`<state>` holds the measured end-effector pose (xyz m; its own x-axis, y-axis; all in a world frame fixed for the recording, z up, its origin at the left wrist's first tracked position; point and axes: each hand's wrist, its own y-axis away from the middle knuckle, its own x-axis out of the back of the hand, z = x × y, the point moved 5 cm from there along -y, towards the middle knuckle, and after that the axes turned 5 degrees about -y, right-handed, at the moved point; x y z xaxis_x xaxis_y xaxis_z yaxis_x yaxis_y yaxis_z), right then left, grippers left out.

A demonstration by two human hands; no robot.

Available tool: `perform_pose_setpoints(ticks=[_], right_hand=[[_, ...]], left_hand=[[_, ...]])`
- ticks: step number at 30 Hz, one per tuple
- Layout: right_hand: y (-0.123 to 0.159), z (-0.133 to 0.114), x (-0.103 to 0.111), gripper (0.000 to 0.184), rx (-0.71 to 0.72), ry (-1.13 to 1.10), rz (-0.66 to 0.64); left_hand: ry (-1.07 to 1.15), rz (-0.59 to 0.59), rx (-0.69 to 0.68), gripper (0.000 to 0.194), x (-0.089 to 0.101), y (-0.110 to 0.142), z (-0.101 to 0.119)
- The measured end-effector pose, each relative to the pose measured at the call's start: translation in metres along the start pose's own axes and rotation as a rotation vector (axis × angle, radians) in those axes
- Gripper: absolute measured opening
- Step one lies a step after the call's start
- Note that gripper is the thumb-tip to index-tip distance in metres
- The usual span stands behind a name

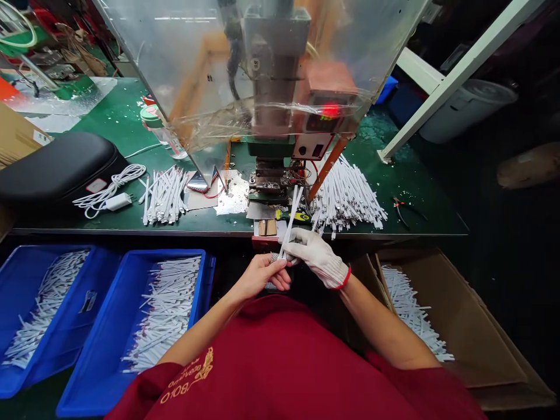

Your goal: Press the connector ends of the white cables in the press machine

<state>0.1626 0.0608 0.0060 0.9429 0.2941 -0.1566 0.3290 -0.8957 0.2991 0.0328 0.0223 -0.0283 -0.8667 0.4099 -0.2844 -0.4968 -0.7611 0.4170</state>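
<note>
Just in front of the surface (125,122): holding slim white strips (291,216) by their lower ends, pinching with bare left hand (268,272) and gloved right hand (315,254), probably to keep them even; working near strip pile (350,195), presumably for easy reach.

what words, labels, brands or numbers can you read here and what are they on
"BOLO": gold lettering on the red shirt; the smaller letters beside it are unclear.
Control box display: lit characters, too blurred to read.
Machine's round mark: too small to read surely.
Black seat's label: unreadable.
Cardboard box's label: unreadable.
</note>
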Motion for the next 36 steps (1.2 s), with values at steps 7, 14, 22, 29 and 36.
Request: perform_pose_setpoints(ticks=[7, 14, 22, 29, 36], right_hand=[[-0.007, 0.004, 0.003, 0.03, 0.017, -0.167, 0.146], [-0.024, -0.008, 0.002, 0.035, 0.019, -0.269, 0.081], [-0.062, -0.009, -0.007, 0.035, 0.0, -0.197, -0.003], [-0.078, 0.009, -0.003, 0.035, 0.002, -0.301, 0.105], [-0.079, 0.01, -0.002, 0.036, 0.039, -0.332, 0.166]], left_hand=[[-0.15, 0.058, -0.082, 0.048, -0.001, 0.005, 0.005], [-0.033, 0.06, -0.048, 0.051, 0.004, 0.005, -0.003], [0.061, 0.125, -0.08, 0.053, 0.015, -0.001, 0.014], [-0.035, 0.112, -0.048, 0.057, 0.013, -0.01, 0.016], [-0.003, 0.122, -0.04, 0.057, 0.011, -0.013, 0.015]])
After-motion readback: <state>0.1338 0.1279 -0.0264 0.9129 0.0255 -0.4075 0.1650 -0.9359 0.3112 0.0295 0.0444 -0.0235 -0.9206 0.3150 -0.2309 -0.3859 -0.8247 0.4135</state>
